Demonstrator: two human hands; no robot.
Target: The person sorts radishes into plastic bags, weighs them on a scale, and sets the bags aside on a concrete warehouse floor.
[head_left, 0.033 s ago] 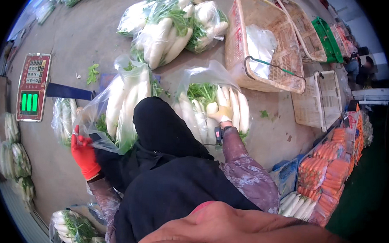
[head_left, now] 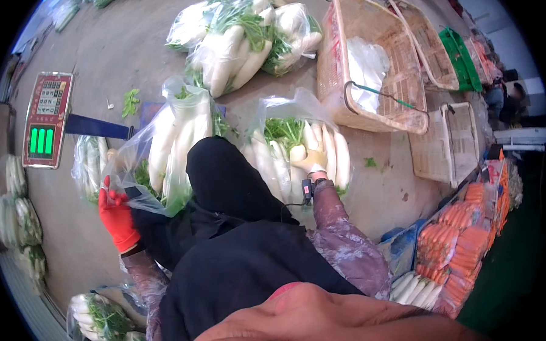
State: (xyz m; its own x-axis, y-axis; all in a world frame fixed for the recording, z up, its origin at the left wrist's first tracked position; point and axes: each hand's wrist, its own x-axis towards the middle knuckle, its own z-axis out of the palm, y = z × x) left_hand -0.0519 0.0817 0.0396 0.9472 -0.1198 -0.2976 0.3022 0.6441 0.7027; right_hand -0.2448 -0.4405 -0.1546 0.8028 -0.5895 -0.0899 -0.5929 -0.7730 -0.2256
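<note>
My left hand (head_left: 117, 215), in a red glove, pinches the edge of a clear plastic bag (head_left: 126, 175). Long white radishes (head_left: 175, 145) with green leaves stand in that bag, leaning beside my dark-clad knee. My right hand (head_left: 313, 162), in a pale yellow glove, reaches into a second clear bag (head_left: 297, 103) and closes around a white radish (head_left: 297, 152) among several others. Its fingertips are partly hidden between the radishes. A dark device (head_left: 307, 189) is strapped at my right wrist.
A scale display (head_left: 46, 121) stands at left on a blue arm (head_left: 97, 127). Filled radish bags (head_left: 229, 53) lie ahead. Plastic crates (head_left: 373, 114) stand at right, with bagged carrots (head_left: 453, 239) nearer me. Another person (head_left: 512, 98) is at the far right.
</note>
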